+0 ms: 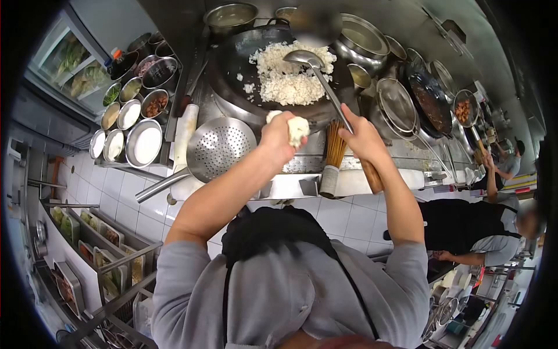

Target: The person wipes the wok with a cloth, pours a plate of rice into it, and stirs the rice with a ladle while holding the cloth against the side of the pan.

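Observation:
A big dark wok holds a mound of white rice. My right hand grips the long handle of a metal ladle, whose bowl rests on the rice. My left hand is closed around a folded white cloth at the wok's near rim.
A perforated strainer lies left of the wok. Metal bowls of ingredients fill the left counter. A bamboo brush stands by the wok. Pots and a second wok sit to the right, where a co-worker stands in a dark apron.

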`<state>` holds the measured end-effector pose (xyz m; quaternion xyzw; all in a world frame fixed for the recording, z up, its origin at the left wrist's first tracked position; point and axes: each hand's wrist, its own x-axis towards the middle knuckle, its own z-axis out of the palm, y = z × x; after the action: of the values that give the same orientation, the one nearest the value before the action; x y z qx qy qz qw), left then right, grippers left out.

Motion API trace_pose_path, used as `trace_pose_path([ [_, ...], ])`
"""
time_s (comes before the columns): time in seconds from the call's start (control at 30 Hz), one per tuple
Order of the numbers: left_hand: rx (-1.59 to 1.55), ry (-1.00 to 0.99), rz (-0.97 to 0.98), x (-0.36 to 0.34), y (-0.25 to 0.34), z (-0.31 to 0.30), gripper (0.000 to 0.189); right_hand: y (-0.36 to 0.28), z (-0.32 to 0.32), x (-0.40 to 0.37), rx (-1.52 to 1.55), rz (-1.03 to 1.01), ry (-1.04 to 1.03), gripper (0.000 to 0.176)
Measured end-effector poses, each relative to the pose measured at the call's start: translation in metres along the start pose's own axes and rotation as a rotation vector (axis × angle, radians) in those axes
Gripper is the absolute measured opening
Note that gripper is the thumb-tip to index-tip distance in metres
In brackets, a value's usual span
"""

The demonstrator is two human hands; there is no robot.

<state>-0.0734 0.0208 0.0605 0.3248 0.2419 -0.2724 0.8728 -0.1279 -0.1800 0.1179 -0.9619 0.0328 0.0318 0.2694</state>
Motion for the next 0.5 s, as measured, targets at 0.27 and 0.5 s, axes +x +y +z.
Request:
trace_pose_path([
  [0.27,0.018,-0.025,-0.066,0.008,0.034,-0.02,0.015,-0.082,-0.068,-0.088,0.364,0.205,-0.41,0.06],
  [0.5,0.024,-0.071,0.142,0.058,-0.011,-0.066,0.011,-0.032,0.03,0.01,-0.172,0.047,-0.004,0.059],
])
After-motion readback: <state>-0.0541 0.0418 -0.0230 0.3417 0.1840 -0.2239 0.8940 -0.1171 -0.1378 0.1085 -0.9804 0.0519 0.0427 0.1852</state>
